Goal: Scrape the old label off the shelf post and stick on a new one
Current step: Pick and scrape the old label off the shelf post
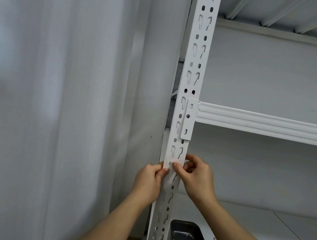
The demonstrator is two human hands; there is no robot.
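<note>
White label (174, 163) pinched by both hands' grip on shelf post (196, 64), dark tray (185, 227) below (pale scraps inside)

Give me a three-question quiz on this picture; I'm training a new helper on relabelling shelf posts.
1. True or false: both hands are at the post, below the beam.
2. What lies in the dark tray on the shelf? A) whitish scraps B) a scraper C) a roll of labels
3. Fill in: the left hand and right hand pinch a pale ____ against the post's face.

Key
1. True.
2. A.
3. Label; it covers some slots, and whether it is fully stuck cannot be told.
</note>
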